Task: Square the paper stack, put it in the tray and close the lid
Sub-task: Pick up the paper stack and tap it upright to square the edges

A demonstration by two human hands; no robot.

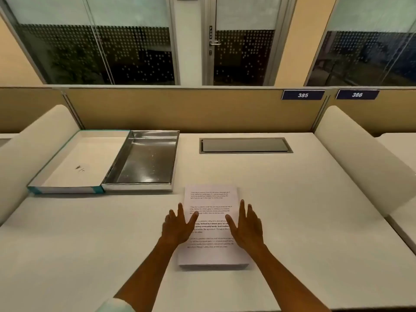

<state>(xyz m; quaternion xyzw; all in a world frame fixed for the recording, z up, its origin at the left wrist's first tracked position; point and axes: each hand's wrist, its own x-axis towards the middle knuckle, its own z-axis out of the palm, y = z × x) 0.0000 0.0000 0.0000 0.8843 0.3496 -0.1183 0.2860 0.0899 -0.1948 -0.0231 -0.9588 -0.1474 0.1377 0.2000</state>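
The paper stack lies flat on the white desk, its top sheet printed with several paragraphs of small black text, partly bold and too fine to read. It sits between the two hands: the left hand rests against its left long edge and the right hand against its right long edge, both flat with fingers spread and extended, thumbs lying over the printed sheet, gripping nothing. Beyond the left hand, further up the desk, stands the shiny metal tray, and touching its left side lies the white lid with teal edging, inside upward. Past the right hand a grey cable hatch is set in the desk, and the partition carries blue plates reading "385" and "386".
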